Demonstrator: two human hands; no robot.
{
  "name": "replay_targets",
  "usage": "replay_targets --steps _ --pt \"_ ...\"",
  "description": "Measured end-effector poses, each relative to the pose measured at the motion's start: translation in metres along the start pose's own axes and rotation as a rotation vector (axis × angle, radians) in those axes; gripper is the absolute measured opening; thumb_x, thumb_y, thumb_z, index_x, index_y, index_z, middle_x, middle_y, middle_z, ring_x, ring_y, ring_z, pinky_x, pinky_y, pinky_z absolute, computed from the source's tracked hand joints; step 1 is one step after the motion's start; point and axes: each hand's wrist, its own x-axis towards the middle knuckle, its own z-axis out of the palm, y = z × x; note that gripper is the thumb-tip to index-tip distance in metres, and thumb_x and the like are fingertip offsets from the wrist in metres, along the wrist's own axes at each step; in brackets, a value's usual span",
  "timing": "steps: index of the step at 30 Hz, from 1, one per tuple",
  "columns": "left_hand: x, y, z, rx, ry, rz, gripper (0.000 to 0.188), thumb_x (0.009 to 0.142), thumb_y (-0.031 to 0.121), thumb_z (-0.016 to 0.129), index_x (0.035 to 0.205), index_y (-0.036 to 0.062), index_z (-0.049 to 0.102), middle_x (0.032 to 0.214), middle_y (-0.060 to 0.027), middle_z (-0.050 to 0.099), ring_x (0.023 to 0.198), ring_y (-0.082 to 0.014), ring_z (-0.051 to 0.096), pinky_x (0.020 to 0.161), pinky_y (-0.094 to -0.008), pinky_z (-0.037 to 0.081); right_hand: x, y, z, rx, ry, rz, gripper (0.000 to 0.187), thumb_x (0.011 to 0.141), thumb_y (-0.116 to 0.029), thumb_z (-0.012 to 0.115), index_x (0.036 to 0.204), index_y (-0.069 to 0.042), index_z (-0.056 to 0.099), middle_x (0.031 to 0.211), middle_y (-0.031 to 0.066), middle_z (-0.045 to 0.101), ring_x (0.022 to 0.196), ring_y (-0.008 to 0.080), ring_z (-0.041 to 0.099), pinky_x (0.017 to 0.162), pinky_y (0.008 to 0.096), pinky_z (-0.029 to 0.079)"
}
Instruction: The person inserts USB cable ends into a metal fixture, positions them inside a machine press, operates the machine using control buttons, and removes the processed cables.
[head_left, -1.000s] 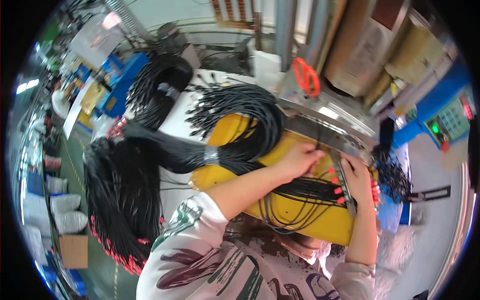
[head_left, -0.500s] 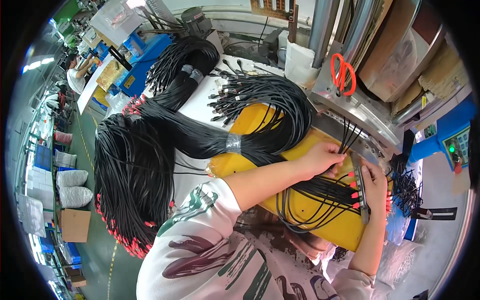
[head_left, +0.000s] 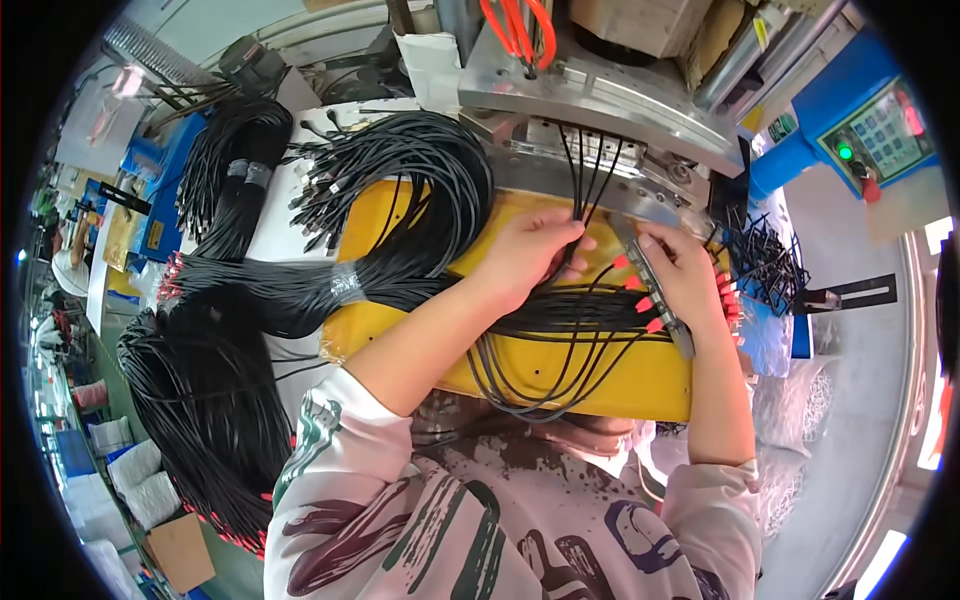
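Note:
My left hand pinches several thin black cables that rise from its fingertips toward the metal press. Closed along the far edge of a slotted metal bar is my right hand. Red cable ends sit along that bar, and more red ends show past my right hand. Black cables run from the bar leftward over the yellow board, some looping toward me. A large cable bundle, bound with clear wrap, lies left of my left hand.
Another bound cable bundle lies at the back left. A heap of black cables with red ends hangs at the left. Orange-handled scissors rest on the press. Cut black pieces pile at right, below a blue control box.
The view has swung right, so the bench things sit farther left in the picture. Both hands keep their hold, the left on the cables and the right on the bar.

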Motion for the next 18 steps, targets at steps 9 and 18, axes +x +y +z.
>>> replay_targets --steps 9,18 --pt "0.051 0.060 0.037 -0.299 0.067 -0.121 0.018 0.099 0.011 0.058 0.116 0.0050 0.060 0.098 -0.0079 0.069 0.088 -0.0189 0.069 0.080 -0.0360 0.059 0.149 0.034 -0.019 -0.685 0.302 -0.162 0.033 0.101 -0.027 0.052 0.119 -0.002 0.065 0.120 0.0195 0.068 0.110 0.0314 0.066 0.093 0.0424 0.051" --pt "0.079 0.054 0.024 -0.128 0.006 0.078 0.014 0.100 0.015 0.057 0.111 0.0072 0.062 0.096 -0.0032 0.067 0.076 -0.0156 0.060 0.076 -0.0387 0.056 0.206 0.042 -0.008 1.244 0.427 0.273 0.032 0.106 -0.024 0.044 0.135 -0.009 0.051 0.135 0.0123 0.056 0.121 0.0290 0.056 0.103 0.0442 0.049"
